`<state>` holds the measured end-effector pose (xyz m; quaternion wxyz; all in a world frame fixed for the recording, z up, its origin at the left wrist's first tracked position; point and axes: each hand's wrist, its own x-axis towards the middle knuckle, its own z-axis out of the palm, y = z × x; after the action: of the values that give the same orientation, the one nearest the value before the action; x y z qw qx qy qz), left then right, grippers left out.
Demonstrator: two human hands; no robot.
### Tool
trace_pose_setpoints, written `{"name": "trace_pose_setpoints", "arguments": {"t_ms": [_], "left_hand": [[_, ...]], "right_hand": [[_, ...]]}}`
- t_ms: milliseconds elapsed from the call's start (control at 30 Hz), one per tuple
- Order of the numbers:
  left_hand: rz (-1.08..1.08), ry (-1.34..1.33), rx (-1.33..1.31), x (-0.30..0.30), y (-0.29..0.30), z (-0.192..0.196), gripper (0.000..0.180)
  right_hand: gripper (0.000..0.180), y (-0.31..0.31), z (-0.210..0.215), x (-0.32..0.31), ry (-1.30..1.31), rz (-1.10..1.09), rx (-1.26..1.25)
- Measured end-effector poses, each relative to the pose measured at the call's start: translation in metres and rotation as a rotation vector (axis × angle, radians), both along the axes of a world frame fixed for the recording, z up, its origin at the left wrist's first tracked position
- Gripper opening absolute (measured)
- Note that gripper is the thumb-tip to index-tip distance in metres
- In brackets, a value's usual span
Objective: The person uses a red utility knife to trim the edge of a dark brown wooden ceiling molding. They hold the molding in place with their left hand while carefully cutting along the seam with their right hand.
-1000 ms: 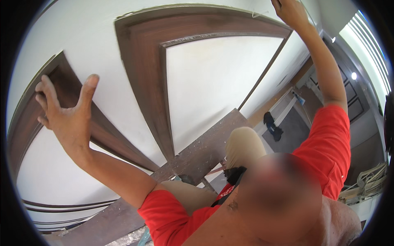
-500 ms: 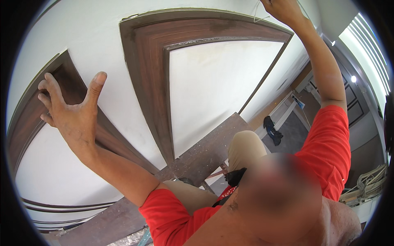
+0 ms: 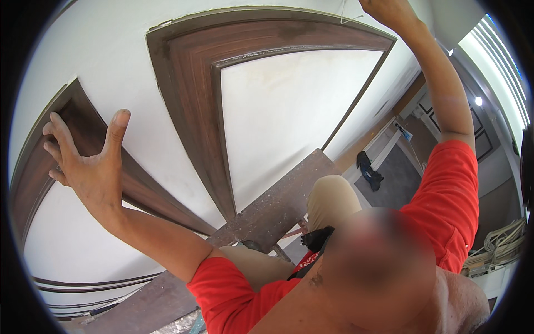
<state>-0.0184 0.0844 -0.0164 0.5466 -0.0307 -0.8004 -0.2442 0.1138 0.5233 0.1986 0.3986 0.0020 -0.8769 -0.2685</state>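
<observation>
While both arms are raised toward a white wall, these lines describe the view looking down from the head.

Left hand: the left hand is spread wide, fingers apart, thumb up, fingertips resting on the left wood trim; it grips nothing.

Right hand: the right hand reaches high to the top edge of the view, near the upper right corner of the arched wood frame; its fingers are cut off, so whether it is closed cannot be told.

Hands together or apart: well apart, one on each side of the frame.

Trim position: the left trim lies directly under the left hand, its long axis running diagonally from upper left down to lower right.

Nearer hand: the left, touching it; the right is far off.

Below: a speckled wooden plank crosses under the person's bent knee.

Floor: dark shoes lie far below at right.
</observation>
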Motion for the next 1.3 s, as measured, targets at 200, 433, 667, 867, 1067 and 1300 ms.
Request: {"name": "trace_pose_setpoints", "arguments": {"t_ms": [200,433,667,867,1067,1300], "left_hand": [[-0.073,-0.024,0.021,-0.004,0.005,0.000,0.132],[-0.047,-0.048,0.037,0.013,-0.004,0.010,0.136],[-0.070,-0.073,0.041,0.012,-0.003,0.014,0.137],[-0.034,-0.082,0.029,0.018,-0.009,0.016,0.137],[-0.055,-0.077,0.059,0.017,-0.004,0.016,0.135],[-0.054,-0.077,0.028,0.010,-0.007,0.009,0.132]], "right_hand": [[0.035,0.010,0.000,0.014,-0.038,-0.242,0.017],[0.037,-0.019,0.004,0.023,-0.022,-0.168,-0.020],[0.033,-0.032,0.007,0.006,0.008,0.008,-0.002],[0.033,-0.041,0.005,0.004,-0.015,-0.010,-0.042],[0.033,-0.020,0.002,0.001,-0.012,-0.016,-0.041],[0.030,-0.005,-0.002,-0.004,0.020,0.021,0.015]]}}
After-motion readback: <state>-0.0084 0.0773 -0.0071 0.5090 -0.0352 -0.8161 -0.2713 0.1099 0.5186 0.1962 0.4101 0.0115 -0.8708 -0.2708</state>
